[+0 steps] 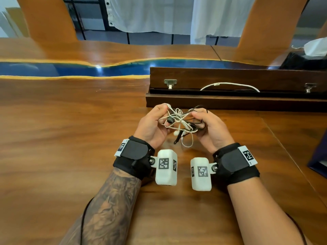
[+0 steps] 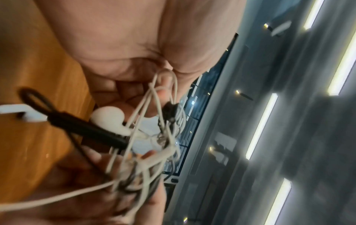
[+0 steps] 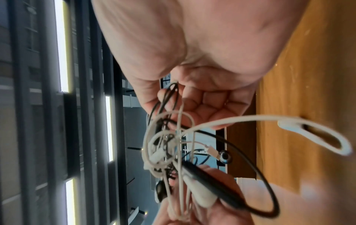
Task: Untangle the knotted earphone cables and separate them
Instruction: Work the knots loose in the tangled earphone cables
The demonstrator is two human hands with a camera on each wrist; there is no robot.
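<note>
A tangle of white and black earphone cables (image 1: pixel 180 121) hangs between both hands above the wooden table (image 1: pixel 70 138). My left hand (image 1: pixel 155 121) pinches white strands at the tangle's left side. My right hand (image 1: pixel 207 122) curls round black strands on the right side. A white earbud (image 1: pixel 176 133) and a black inline piece (image 1: pixel 177 139) dangle below, with a white loop (image 1: pixel 187 142) under them. In the left wrist view the white earbud (image 2: pixel 109 118) and black inline piece (image 2: pixel 84 130) lie close to the palm. In the right wrist view a long white loop (image 3: pixel 318 134) swings out over the table.
A dark wooden box (image 1: pixel 235 92) stands open just behind the hands, with a white cable (image 1: pixel 230 84) lying in it. A blue resin strip (image 1: pixel 70 69) crosses the table farther back. A dark object (image 1: pixel 316 160) sits at the right edge.
</note>
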